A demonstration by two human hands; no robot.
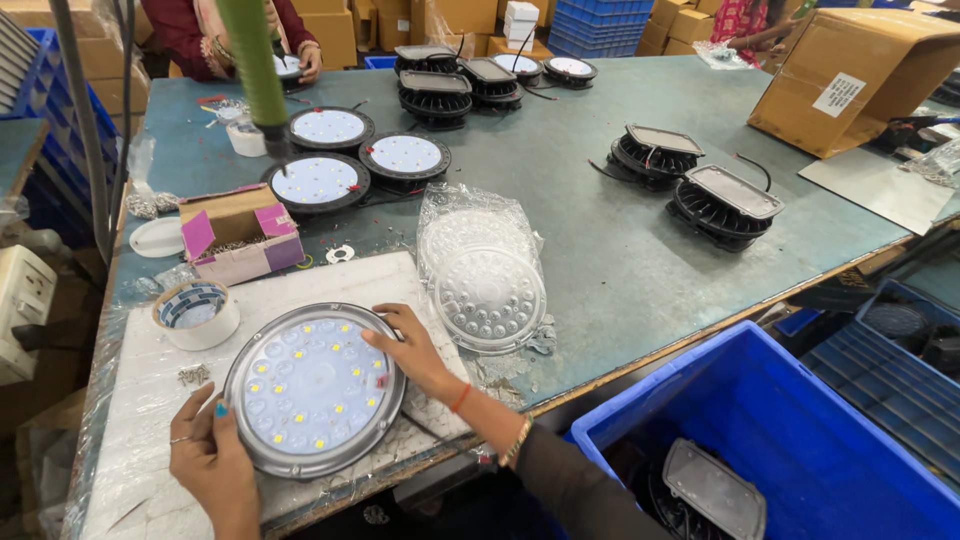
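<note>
The left hand (210, 465) is resting on the near-left rim of the round lamp (315, 388), with the fingers spread along the edge and the thumb lying on the rim. The right hand (412, 347) is touching the right rim of the lamp, its fingers curled and pressed against the edge, not pinching anything. The lamp is lying flat, face up, on a white foam pad (130, 440) at the near edge of the table (620, 260). It is looking stiff and rather heavy, with a metal ring around a clear lens; the lens is probably easy to scratch, so the safe place to take hold seems to be the rim, on two opposite sides. Just right of the lamp a stack of lenses in a bag (485, 275) is lying. Left of the lamp, a tape roll (196, 313) is standing, and behind it an open screw box (240, 235). Beyond the lamp, three more lamps (345, 160) are lying face up, and far right of it, black housings (700, 185) are lying upside down.
</note>
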